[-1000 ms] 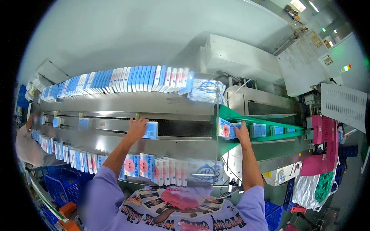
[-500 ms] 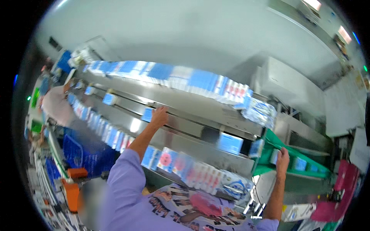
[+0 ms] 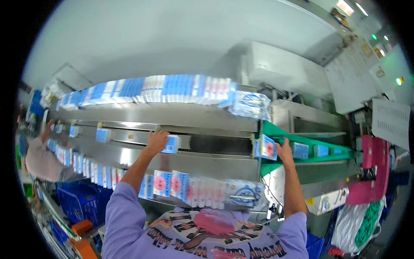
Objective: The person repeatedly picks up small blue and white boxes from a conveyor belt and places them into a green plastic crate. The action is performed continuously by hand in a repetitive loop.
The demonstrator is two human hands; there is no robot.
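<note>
My left hand (image 3: 158, 141) is over the conveyor, fingers curled at the left end of a blue-and-white carton (image 3: 171, 145). How firmly it grips is hard to see. At the right end, beside the green guide (image 3: 271, 128), my right hand (image 3: 284, 151) has its fingers at the edge of a tilted carton (image 3: 269, 148) with a pink flower on its front. Another blue carton edge touches that one on its left. More blue-and-white cartons (image 3: 102, 135) lie spaced along the conveyor (image 3: 215, 144) to the left, and several (image 3: 300, 150) sit inside the green guide.
A long row of upright cartons (image 3: 177, 87) lines the far ledge; another row (image 3: 88, 169) runs along the near ledge. Clear plastic-wrapped bundles (image 3: 250, 105) end both rows. A co-worker (image 3: 43, 157) stands at far left, near blue crates (image 3: 82, 200). A white machine housing (image 3: 284, 60) stands behind.
The view has swung right. A carton now shows to the right of my left hand rather than left of it. My right hand has moved to the guide's mouth, at a tilted flower carton.
</note>
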